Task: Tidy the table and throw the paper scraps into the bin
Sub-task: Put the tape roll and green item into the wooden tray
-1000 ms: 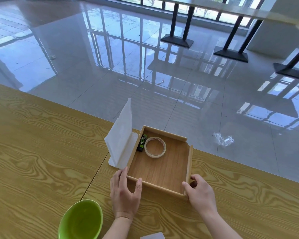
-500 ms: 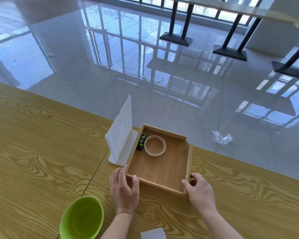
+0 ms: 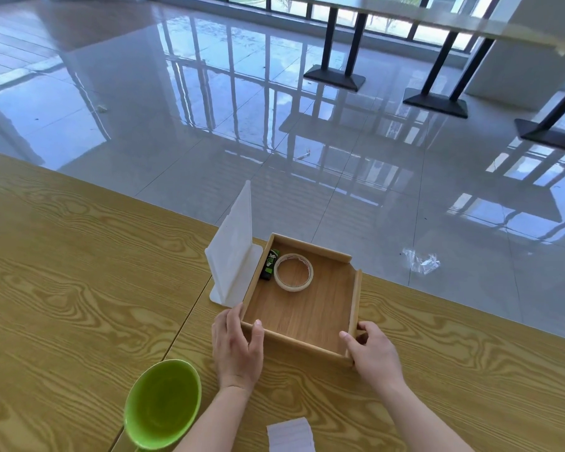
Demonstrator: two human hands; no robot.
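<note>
Near the far edge of the wood-grain bench [image 3: 62, 288] sits a shallow square wooden tray [image 3: 354, 298], and both bare hands grip its near corners. At about seven o'clock of the tray, the left hand [image 3: 237, 349] wraps the near-left corner, its thumb hooked over the near rim and its fingers laid along the outside of the left wall. At about five o'clock, the right hand [image 3: 374, 353] pinches the near-right corner, thumb on the rim and fingers curled round the outer side. Inside the tray, toward eleven o'clock, a roll of pale tape [image 3: 293, 272] lies flat, and just beside it, against the left wall, lies a small black and green packet [image 3: 269, 264]; its printing is too small to read. Touching the tray's left wall at nine o'clock stands a white upright card holder [image 3: 234, 256] on a flat base, blank on the side that shows. A green bowl [image 3: 162, 404] rests on the bench at seven o'clock, nearer the person. One white paper scrap [image 3: 291, 437], faintly ruled, lies on the bench between the forearms at six o'clock, cut off by the lower edge of the view. On the glossy tiled floor [image 3: 209, 109] beyond the bench, at about two o'clock, lies a crumpled clear plastic wrapper [image 3: 419, 261].
</note>
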